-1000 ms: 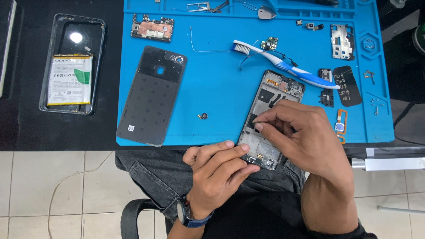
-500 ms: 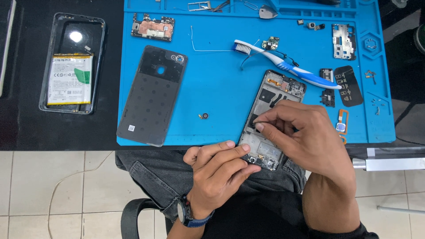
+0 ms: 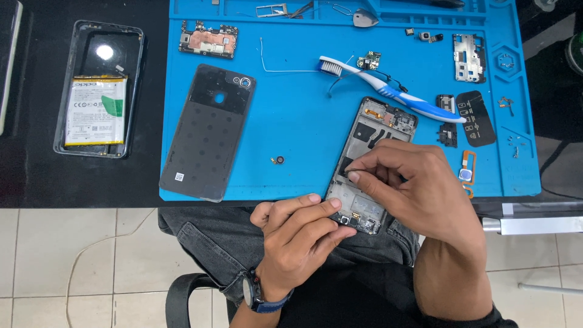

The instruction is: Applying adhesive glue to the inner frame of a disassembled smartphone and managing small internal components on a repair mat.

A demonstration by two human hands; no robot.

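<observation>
An opened phone frame (image 3: 371,130) lies tilted over the near edge of the blue work mat (image 3: 303,158). My left hand (image 3: 297,234) grips its lower end, fingers curled on the bottom left corner. My right hand (image 3: 419,188) rests on the frame's middle, thumb and forefinger pinched together at a spot inside it; whatever they pinch is too small to see. A dark phone back cover (image 3: 209,130) lies on the mat to the left.
A blue and white toothbrush (image 3: 388,91) lies above the frame. A circuit board (image 3: 208,39), small parts and a black sticker (image 3: 475,118) lie on the mat. Another phone shell with a battery (image 3: 97,91) sits on the black table at left.
My right hand's fingertips have shifted slightly on the frame's middle. The left hand and frame stay put.
</observation>
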